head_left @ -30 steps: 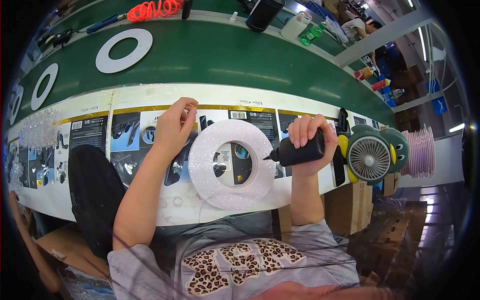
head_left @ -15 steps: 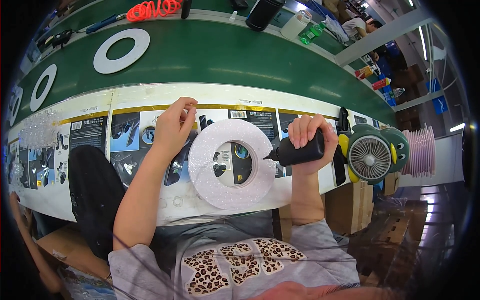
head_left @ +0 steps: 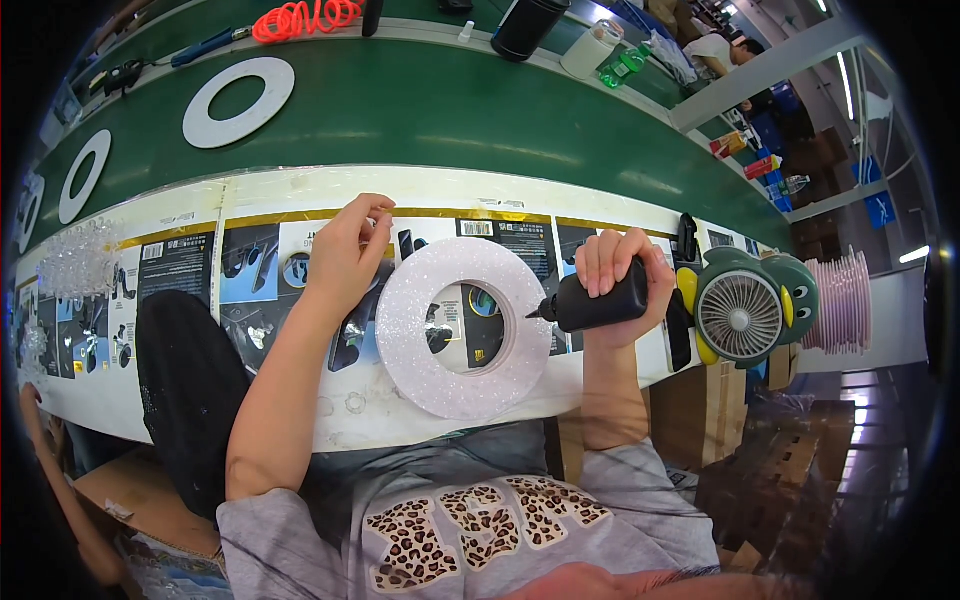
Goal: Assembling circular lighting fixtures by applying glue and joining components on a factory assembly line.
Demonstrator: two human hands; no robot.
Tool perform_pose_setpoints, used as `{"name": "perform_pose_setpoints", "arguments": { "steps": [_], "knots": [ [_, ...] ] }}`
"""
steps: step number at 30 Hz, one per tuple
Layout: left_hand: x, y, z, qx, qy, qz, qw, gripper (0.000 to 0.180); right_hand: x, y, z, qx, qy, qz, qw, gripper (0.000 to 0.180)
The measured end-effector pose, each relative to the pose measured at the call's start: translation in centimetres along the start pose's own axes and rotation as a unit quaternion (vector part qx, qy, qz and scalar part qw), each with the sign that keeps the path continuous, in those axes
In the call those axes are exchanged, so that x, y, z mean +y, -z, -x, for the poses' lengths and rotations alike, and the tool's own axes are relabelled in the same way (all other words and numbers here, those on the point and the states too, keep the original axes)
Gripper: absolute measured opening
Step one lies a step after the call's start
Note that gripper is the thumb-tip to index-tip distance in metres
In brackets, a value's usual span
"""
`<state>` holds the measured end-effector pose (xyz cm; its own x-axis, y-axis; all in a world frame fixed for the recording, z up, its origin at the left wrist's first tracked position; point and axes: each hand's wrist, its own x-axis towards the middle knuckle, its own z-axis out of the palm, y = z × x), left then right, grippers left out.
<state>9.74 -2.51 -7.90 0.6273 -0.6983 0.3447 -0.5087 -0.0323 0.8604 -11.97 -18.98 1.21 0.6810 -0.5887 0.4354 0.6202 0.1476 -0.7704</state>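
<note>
Your right hand (head_left: 627,278) grips a black bottle (head_left: 606,301), its nozzle (head_left: 537,313) pointing left from the fingers toward the glittery white ring stack (head_left: 412,330). Your left hand (head_left: 350,247) has loosely curled fingers, thumb apart, with the ring stack to their lower right.

The right hand (head_left: 630,268) covers part of the bottle (head_left: 605,306); whether the bottle's tip touches the ring (head_left: 430,375) cannot be told. The ring hides some of the mat (head_left: 360,428) beneath it. Whether the left hand (head_left: 348,255) touches the mat is unclear. The fan (head_left: 740,315) blocks one side of the pink stack (head_left: 840,305). The top edge cuts the cup (head_left: 525,30), the dark rim a co-worker's arm (head_left: 72,495). The clear bits (head_left: 85,258) are too small to count
</note>
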Motion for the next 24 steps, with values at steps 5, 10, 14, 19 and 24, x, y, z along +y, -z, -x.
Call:
{"name": "perform_pose_setpoints", "arguments": {
  "steps": [5, 10, 14, 19, 24],
  "knots": [
    [-0.2, 0.0, 0.0, -0.003, 0.006, -0.003, 1.000, 0.017, 0.1, 0.1, 0.0, 0.002, 0.001, 0.001, 1.000, 0.036],
    [0.2, -0.1, -0.1, -0.005, 0.006, 0.003, 1.000, 0.017, -0.5, -0.2, -0.5, 0.004, 0.006, 0.003, 1.000, 0.036],
    [0.0, 0.0, 0.0, -0.003, 0.004, -0.005, 1.000, 0.017, -0.1, -0.4, -1.3, 0.005, 0.018, -0.008, 1.000, 0.036],
    [0.1, 0.0, -0.1, -0.004, 0.007, 0.001, 1.000, 0.016, 0.2, -0.3, -2.0, 0.012, 0.018, -0.006, 1.000, 0.036],
    [-0.1, 0.0, 0.0, -0.004, 0.007, 0.002, 1.000, 0.017, 0.9, -0.2, -2.1, 0.016, 0.001, -0.011, 1.000, 0.036]
  ]
}}
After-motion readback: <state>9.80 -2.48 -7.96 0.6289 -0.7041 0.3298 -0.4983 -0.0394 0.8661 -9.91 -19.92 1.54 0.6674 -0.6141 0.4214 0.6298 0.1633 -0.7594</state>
